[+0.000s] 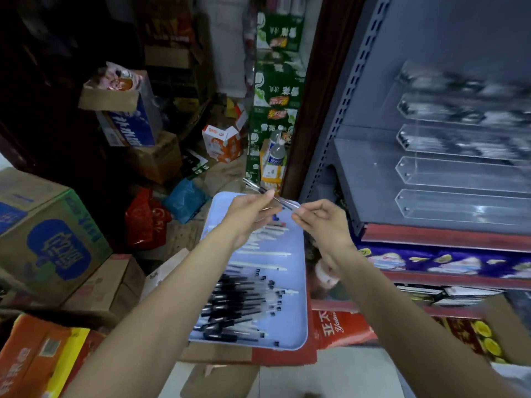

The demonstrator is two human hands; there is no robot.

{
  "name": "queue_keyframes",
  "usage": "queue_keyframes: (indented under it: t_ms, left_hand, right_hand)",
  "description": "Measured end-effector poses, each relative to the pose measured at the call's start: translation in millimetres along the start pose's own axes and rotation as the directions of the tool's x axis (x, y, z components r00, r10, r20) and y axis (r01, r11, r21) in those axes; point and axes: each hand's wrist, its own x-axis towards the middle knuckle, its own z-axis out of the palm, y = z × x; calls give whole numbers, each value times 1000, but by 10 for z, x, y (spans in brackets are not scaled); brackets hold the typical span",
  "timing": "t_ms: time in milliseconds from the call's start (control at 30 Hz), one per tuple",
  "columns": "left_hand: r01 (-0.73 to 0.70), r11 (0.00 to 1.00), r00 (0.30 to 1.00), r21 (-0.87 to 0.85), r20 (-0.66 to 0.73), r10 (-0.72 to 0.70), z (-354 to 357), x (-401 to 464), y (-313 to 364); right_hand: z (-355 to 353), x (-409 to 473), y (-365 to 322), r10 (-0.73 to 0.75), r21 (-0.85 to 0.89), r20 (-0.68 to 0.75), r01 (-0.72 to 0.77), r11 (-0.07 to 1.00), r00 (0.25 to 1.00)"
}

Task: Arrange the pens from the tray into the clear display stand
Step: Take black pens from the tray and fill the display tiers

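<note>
Pinching pen [270, 196] btwn L hand [249, 215] & R hand [321, 222].

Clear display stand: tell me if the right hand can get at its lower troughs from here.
Probably yes. The right hand hangs above the tray, pinching a pen, and nothing stands between it and the clear display stand, whose lower troughs look empty.

Small shop, likely its stockroom corner: stacked printed cartons [48, 242] left of the fingers [268, 195], slotted metal retail shelving [359, 156] to their right, snack packs [431, 261] on a lower shelf.
</note>
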Motion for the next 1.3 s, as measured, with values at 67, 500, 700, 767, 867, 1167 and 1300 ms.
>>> queue_keyframes:
  t_ms: [67,500,700,767,867,1167,1300]
  left_hand:
    - [-92,996,996,-19,19,92,372,17,116]
    - [-611,328,751,721,396,529,2695,189,382]
    - [-540,175,766,823,395,507,3116,279,595]
    - [-355,-95,723,930,338,602,3135,346,733]
    - [-204,-223,686,953,301,663,3098,423,871]
    - [-481,-8,728,877,405,553,2982,802,992]
    - [-536,130,681,834,336,651,2949,817,1008]
  right_hand:
    - [-188,16,-118,-40,1,39,40,999,998]
    - [-2466,539,-1316,-353,-187,155,378,907,923]
    - [-2976,791,-1587,-409,-152,176,435,887,895]
    - [-3094,942,-1671,-431,-121,65,436,892,900]
    - [-3209,1195,-1746,-412,-138,-53,402,905,910]
    - [-3096,1666,-1737,-374,-482,42,347,805,927]
    - [-3070,1678,-1738,-451,-624,113,417,661,885]
